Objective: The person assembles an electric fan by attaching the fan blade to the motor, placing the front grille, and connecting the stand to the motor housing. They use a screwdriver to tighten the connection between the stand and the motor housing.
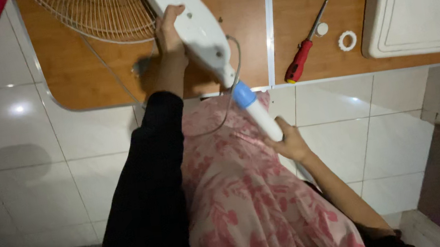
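L hand (pixel 169 33) fingers clamped on white fan stand (pixel 196 26) at counter (pixel 83 85) front edge, R hand (pixel 290 142) fingers gripping its pole (pixel 263 117) to steady it w/ both ends supported.

Left hand (pixel 169 36) grips the white fan column (pixel 196 26); right hand (pixel 290 143) holds its white, possibly telescopic, lower tube (pixel 264 117).

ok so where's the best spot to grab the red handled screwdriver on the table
Grip the red handle of the screwdriver, coming from the near table edge. It lies flat and slanted, handle nearest that edge, thin shaft pointing away toward the fan guard. The handle is the thick part, and the small white ring beside it lies apart.
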